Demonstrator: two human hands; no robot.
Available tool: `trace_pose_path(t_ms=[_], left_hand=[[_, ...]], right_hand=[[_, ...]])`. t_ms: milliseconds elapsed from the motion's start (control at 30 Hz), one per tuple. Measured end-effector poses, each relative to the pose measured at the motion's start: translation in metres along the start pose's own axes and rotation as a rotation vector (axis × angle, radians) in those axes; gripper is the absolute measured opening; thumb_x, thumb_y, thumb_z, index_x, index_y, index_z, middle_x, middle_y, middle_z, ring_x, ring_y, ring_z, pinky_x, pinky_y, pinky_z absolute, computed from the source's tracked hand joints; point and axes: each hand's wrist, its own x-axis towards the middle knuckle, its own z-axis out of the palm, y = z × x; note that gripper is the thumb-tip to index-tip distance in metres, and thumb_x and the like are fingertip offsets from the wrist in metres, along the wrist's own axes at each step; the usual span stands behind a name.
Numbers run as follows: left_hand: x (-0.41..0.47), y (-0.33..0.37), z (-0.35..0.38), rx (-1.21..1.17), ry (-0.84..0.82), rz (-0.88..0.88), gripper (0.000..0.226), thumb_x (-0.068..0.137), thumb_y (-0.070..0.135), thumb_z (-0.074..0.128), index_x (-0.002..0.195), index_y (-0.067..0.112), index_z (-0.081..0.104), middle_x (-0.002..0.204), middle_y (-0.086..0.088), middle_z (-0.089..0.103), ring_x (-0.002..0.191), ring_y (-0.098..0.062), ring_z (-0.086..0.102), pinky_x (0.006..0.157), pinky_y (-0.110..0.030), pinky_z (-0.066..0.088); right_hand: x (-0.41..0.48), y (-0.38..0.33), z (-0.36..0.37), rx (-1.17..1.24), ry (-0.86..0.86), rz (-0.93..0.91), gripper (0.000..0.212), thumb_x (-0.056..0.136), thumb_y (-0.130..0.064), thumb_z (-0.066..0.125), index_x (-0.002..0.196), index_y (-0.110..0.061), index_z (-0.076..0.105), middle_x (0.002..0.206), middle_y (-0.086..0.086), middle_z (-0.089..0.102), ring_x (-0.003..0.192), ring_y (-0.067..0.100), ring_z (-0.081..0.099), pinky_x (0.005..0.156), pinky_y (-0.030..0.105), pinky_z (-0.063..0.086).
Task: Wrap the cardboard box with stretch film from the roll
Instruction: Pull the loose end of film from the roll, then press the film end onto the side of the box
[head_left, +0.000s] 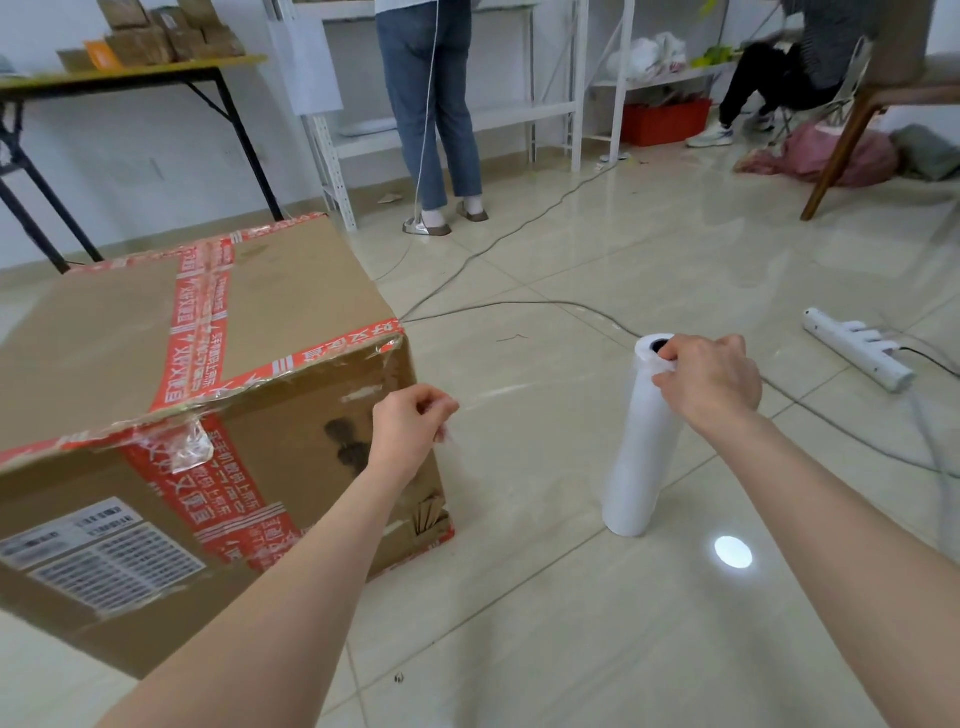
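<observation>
- The large brown cardboard box (104, 332), closed with bands of red printed tape (200, 312), stands on the glossy beige tile floor (571, 597) at the left. I see no stretch film on any of its visible faces, only some old scraps of clear tape near the top edge. So the wrapping itself is not yet begun.
- The left hand (410, 426) is in front of the right near corner of the box, close to it; whether it touches the cardboard I cannot tell. Its fingers are curled and pinch a small wisp of thin transparent stretch film (445, 436), which I judge to be the free end.
- Between the two hands the film is almost invisible. Only a faint shine is there, so I cannot say how much is pulled out.
- The white cylindrical roll (639, 467) stands nearly upright on the floor, a little tilted, well apart from the box on its right side.
- The right hand (711, 379) grips the top end of the roll, its fingers curled over the rim beside the dark core hole.
- A white power strip (857, 353) with its cable lies on the floor further right.
- In my judgement the task is at its very first step. What is left: fix the end on the box, carry the film around the sides, and cut it.
</observation>
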Motion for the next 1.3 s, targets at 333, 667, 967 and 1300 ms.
trace_pose_path(t_ms=[333, 667, 967, 1300], left_hand=[[0.001, -0.005, -0.007, 0.043, 0.015, 0.042, 0.013, 0.091, 0.016, 0.061, 0.081, 0.011, 0.065, 0.064, -0.005, 0.061, 0.044, -0.011, 0.055, 0.059, -0.027, 0.052], [0.000, -0.002, -0.022, 0.262, -0.068, 0.188, 0.009, 0.093, 0.017, 0.059, 0.086, 0.012, 0.060, 0.059, 0.005, 0.055, 0.050, -0.008, 0.050, 0.054, -0.019, 0.043], [-0.002, 0.000, -0.041, 0.340, -0.194, 0.268, 0.014, 0.077, 0.017, 0.077, 0.084, 0.006, 0.070, 0.061, 0.005, 0.059, 0.055, 0.000, 0.052, 0.056, -0.007, 0.038], [-0.016, -0.021, -0.079, 0.562, -0.317, 0.000, 0.013, 0.088, 0.023, 0.065, 0.079, 0.016, 0.072, 0.072, 0.007, 0.066, 0.058, -0.001, 0.054, 0.048, -0.005, 0.038]], right_hand=[[0.006, 0.003, 0.007, -0.046, 0.003, -0.017, 0.020, 0.096, -0.028, 0.053, 0.113, -0.026, 0.063, 0.108, 0.001, 0.064, 0.119, 0.024, 0.039, 0.085, 0.033, 0.035], [-0.020, -0.078, 0.017, 0.099, 0.024, -0.587, 0.060, 0.074, -0.053, 0.070, 0.127, -0.029, 0.054, 0.130, -0.005, 0.055, 0.125, 0.022, 0.037, 0.102, 0.034, 0.035], [-0.052, -0.140, 0.063, -0.026, -0.230, -0.789, 0.026, 0.090, -0.046, 0.054, 0.107, -0.031, 0.066, 0.108, 0.000, 0.069, 0.109, 0.024, 0.060, 0.092, 0.035, 0.041], [-0.055, -0.142, 0.074, 0.103, -0.249, -0.632, 0.021, 0.093, -0.041, 0.054, 0.103, -0.029, 0.068, 0.107, 0.003, 0.069, 0.104, 0.026, 0.061, 0.076, 0.028, 0.043]])
